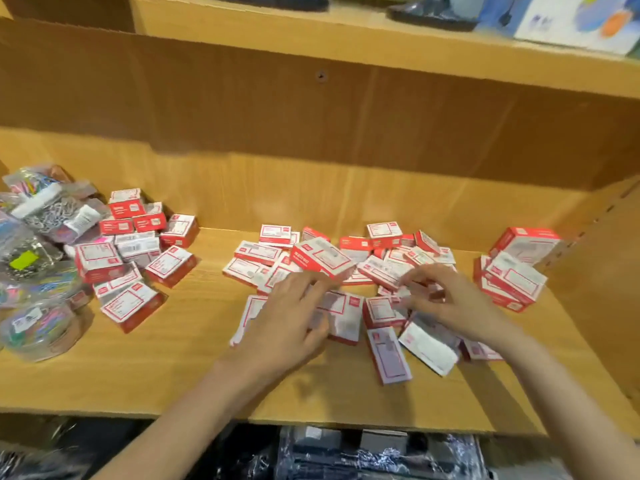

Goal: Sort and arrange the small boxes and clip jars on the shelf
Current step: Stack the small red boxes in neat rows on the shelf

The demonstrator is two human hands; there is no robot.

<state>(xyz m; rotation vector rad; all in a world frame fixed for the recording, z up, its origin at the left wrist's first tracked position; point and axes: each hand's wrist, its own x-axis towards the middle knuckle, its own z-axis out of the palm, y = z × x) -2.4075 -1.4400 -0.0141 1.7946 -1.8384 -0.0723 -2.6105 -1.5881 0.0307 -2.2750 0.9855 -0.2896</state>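
Observation:
Many small red-and-white boxes lie on the wooden shelf (pixel 194 372) in three groups: a left pile (pixel 138 251), a loose middle heap (pixel 346 268) and a short stack at the right (pixel 516 271). Clear clip jars (pixel 38 327) full of coloured and silver clips crowd the far left. My left hand (pixel 287 317) is spread over the middle heap. Its fingertips touch the lower edge of a tilted box (pixel 322 258), and its thumb rests on a white-faced box (pixel 341 317). My right hand (pixel 446 299) has curled fingers that pinch a small box (pixel 398 296) in the heap; motion blur hides the detail.
The shelf's back panel (pixel 311 109) and right side wall (pixel 602 258) close in the space. An upper shelf (pixel 346 39) carries dark items and a printed pack. Bare wood shows between the left pile and the middle heap. Wrapped goods (pixel 363 455) sit below the front edge.

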